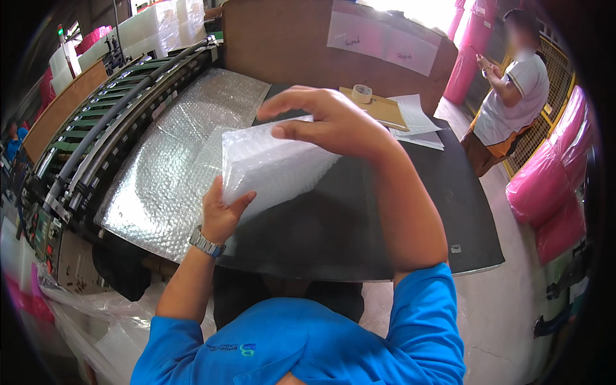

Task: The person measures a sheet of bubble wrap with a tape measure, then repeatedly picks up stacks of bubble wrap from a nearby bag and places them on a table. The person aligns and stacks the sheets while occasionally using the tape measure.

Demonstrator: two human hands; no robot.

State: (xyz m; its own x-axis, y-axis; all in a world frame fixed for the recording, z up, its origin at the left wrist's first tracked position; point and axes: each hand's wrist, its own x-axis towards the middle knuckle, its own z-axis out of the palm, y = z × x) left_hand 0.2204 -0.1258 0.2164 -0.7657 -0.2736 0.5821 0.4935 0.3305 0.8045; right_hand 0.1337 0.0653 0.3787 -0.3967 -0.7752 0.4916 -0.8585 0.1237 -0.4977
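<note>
A thick white stack of bubble wrap sheets [273, 165] stands tilted over the dark tabletop [308, 234]. My left hand [222, 208], with a metal watch on its wrist, grips the stack's near left corner between thumb and fingers. Over the top edge of the stack arches my right hand [321, 122], thumb and fingers spread apart. Its thumb is close to the top edge; whether it touches is unclear. A larger bubble wrap sheet [154, 192] lies flat on the table to the left, partly beneath the stack.
A roller conveyor machine [109, 115] borders the table's left side. At the far side are a tape roll [362, 94], brown cardboard [385, 114] and white papers [418, 122], before an upright brown board [276, 45]. A person [510, 90] stands far right, near pink wrapped rolls [545, 179].
</note>
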